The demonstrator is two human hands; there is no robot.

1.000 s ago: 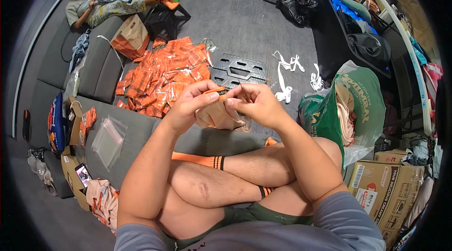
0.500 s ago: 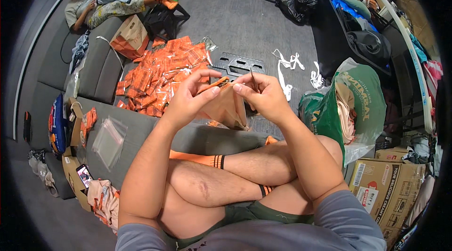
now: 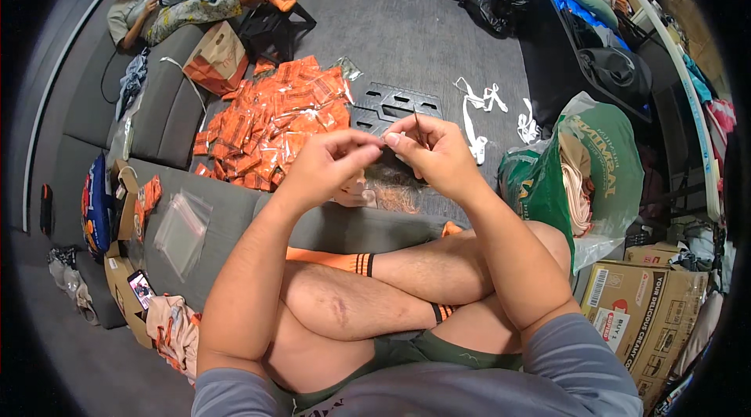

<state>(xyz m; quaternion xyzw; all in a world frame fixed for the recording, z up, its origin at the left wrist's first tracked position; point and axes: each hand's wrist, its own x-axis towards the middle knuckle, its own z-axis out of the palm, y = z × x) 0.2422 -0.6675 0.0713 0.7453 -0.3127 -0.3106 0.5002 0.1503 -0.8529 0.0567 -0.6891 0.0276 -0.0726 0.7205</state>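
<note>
Beige cloth [image 3: 353,196] is what we're looking at here, and it's hanging or lying (we honestly can't tell which) just below the left hand [image 3: 327,169], mostly hiding behind it. From the spot where the fingertips of both hands are meeting, it's sitting down and to the left in the view, so the left hand is clearly the nearer one. We're not getting a clean read on its long axis, since only a bit is peeking out from under the hand.

Grip-wise, the left thumb and fingers are curving toward the right hand [image 3: 436,155], but we're not making out whether they're pinching the cloth, something tiny or nothing at all. The right hand is curling its fingers around a slim dark tool [image 3: 417,126] that's poking up between them, on the opposite side of that meeting point from the cloth.

Around all that, loose orange thread scraps [image 3: 399,198] are lying just right of the cloth, a black slotted panel [image 3: 391,109] is sitting beyond the hands, and a pile of orange packets [image 3: 274,120] is lying off to the left.
</note>
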